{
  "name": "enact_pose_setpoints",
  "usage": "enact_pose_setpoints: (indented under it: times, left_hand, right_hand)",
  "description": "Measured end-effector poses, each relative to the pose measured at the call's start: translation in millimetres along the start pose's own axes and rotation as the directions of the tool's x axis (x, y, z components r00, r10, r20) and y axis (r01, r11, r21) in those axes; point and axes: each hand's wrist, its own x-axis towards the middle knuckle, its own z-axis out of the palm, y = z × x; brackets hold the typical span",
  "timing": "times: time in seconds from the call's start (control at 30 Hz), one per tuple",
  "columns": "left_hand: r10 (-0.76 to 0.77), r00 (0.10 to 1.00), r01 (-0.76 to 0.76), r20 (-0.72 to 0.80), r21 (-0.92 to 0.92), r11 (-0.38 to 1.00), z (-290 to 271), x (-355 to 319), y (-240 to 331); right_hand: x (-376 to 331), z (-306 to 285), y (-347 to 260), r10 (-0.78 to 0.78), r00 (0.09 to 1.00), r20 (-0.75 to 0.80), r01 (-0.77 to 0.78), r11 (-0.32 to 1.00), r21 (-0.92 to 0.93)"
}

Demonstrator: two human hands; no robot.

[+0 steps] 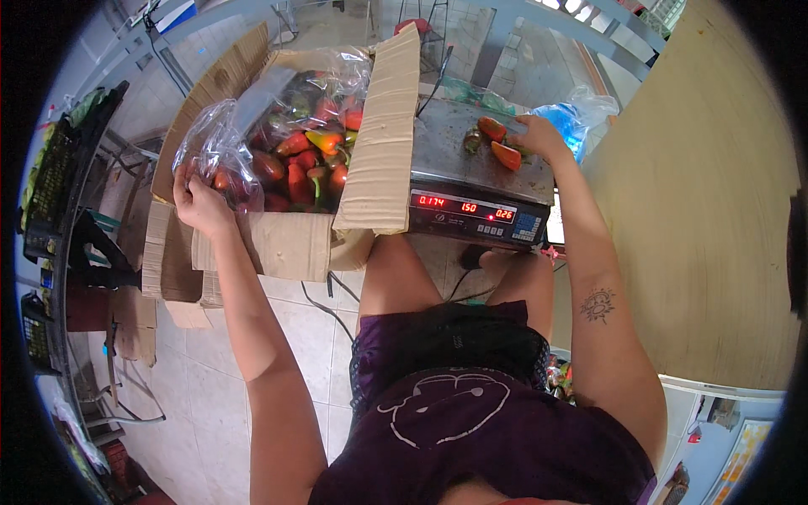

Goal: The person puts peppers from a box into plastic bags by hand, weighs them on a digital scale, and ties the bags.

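A cardboard box (379,143) with raised flaps stands at the left, filled with red, yellow and greenish peppers (295,168). A clear plastic bag (220,139) lines it and lies loosely over part of the peppers. My left hand (202,204) is closed on the bag's edge at the box's near left corner. Right of the box, several peppers (506,156) lie on the metal plate of a digital scale (446,147). Beside them, over the plate's right side, my right hand (540,139) has its fingers apart; whether the fingertips touch a pepper is hard to tell.
The scale's lit red display (463,206) faces me. Behind my right hand is a blue and clear plastic bag (572,118). A wooden board (699,202) stands at the right. Black crates (46,189) line the left side, and cables (324,311) hang below the box.
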Motion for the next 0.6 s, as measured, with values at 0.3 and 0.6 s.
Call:
enact_pose_setpoints:
  times: [0.3, 0.6]
  left_hand:
    - [-0.008, 1.0, 0.008, -0.002, -0.044, 0.999, -2, 2, -7]
    - [0.005, 1.0, -0.005, 0.031, -0.002, 1.0, 0, 3, -9]
  right_hand:
    - [10, 15, 9, 0.082, 0.997, 0.012, -0.082, 0.996, -0.046]
    - [28, 48, 28, 0.008, 0.997, -0.076, -0.019, 0.991, -0.136]
